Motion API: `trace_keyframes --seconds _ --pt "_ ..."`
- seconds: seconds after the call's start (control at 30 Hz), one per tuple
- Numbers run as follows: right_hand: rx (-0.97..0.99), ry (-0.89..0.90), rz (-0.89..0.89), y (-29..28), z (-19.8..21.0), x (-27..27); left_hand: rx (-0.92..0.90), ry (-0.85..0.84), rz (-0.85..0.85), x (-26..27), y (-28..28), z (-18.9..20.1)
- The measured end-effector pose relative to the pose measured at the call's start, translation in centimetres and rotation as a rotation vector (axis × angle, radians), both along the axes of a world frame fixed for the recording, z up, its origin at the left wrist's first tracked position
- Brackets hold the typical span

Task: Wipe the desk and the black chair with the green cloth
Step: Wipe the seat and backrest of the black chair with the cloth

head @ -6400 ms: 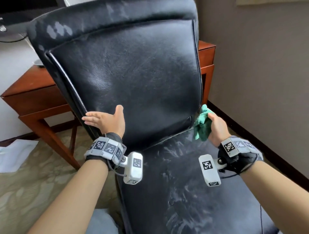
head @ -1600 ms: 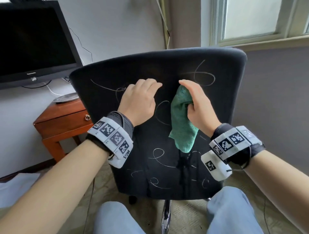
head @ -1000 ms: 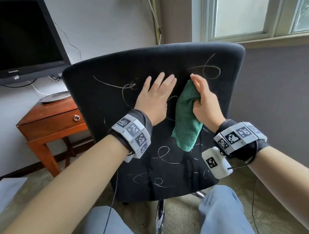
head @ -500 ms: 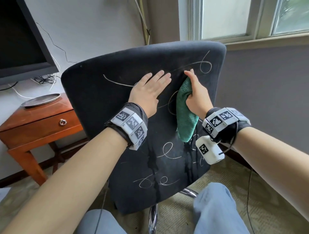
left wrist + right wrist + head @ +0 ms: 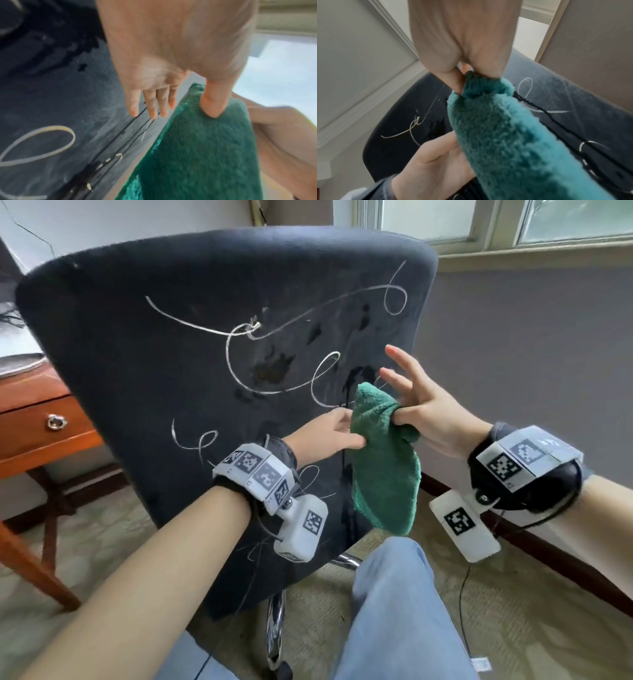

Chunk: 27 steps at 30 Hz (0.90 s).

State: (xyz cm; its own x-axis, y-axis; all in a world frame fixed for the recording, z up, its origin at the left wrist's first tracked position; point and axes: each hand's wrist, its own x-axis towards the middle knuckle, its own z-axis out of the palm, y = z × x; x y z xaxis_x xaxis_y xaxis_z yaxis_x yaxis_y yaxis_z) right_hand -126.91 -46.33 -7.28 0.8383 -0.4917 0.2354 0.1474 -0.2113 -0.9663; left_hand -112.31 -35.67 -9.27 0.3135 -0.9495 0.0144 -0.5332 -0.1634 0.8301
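The black chair [image 5: 171,354] shows its fabric back, marked with white squiggles and dark wet patches. In front of it the green cloth [image 5: 387,474] hangs free. My right hand [image 5: 411,402] pinches the cloth's top fold between thumb and a finger, the other fingers spread. In the right wrist view the green cloth [image 5: 505,142] droops from that pinch. My left hand [image 5: 329,433] is beside the cloth's left edge. In the left wrist view its thumb [image 5: 214,105] touches the green cloth [image 5: 205,155] and its fingers [image 5: 152,106] stay straight, apart from it.
The wooden desk [image 5: 30,419] with a drawer knob stands at the left, a metal tray [image 5: 17,364] on top. A window [image 5: 428,217] and grey wall are behind the chair. My knees in jeans [image 5: 394,594] sit below, beside the chrome chair stem [image 5: 275,628] on carpet.
Both hands have left the chair back and dropped lower. The cloth, pressed on the fabric before, now hangs from my right fingers, and my left thumb has come onto it.
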Motion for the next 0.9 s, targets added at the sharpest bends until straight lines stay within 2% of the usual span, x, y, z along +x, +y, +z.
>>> trace_keyframes --seconds 0.13,0.23,0.3,0.37,0.43,0.53,0.63,0.7,0.8,0.9 --pt "-0.022 0.128 0.022 -1.5 0.2 -0.6 0.038 0.137 -0.055 -0.4 0.3 0.1" --pt "0.035 0.276 0.109 -2.1 -0.1 -0.6 -0.007 0.267 -0.047 0.0 0.9 0.4" --pt "0.114 0.387 0.189 -1.9 -0.5 -0.4 -0.017 0.238 -0.038 0.3 1.4 0.8" --pt "0.122 0.490 0.270 -1.6 -0.7 -0.2 0.015 0.136 -0.053 0.4 1.9 1.1" --pt "-0.039 0.607 0.327 -1.6 -0.8 0.2 0.064 0.061 -0.053 0.8 2.3 1.2" --pt "-0.382 0.754 0.258 -1.4 0.0 0.7 0.197 0.064 -0.065 1.4 3.0 0.8" --pt "-0.491 0.788 0.264 -1.2 0.8 1.2 0.412 -0.066 -0.089 1.7 3.5 0.7" --pt "-0.547 0.821 0.239 -1.2 1.0 1.5 0.490 -0.138 -0.091 1.8 3.8 0.9" --pt "-0.677 0.862 0.093 -1.3 0.3 2.1 0.383 -0.114 -0.074 1.7 3.9 1.1" --pt "-0.692 0.730 -0.112 -1.5 -1.4 2.8 0.101 0.065 -0.030 1.0 3.8 1.4"
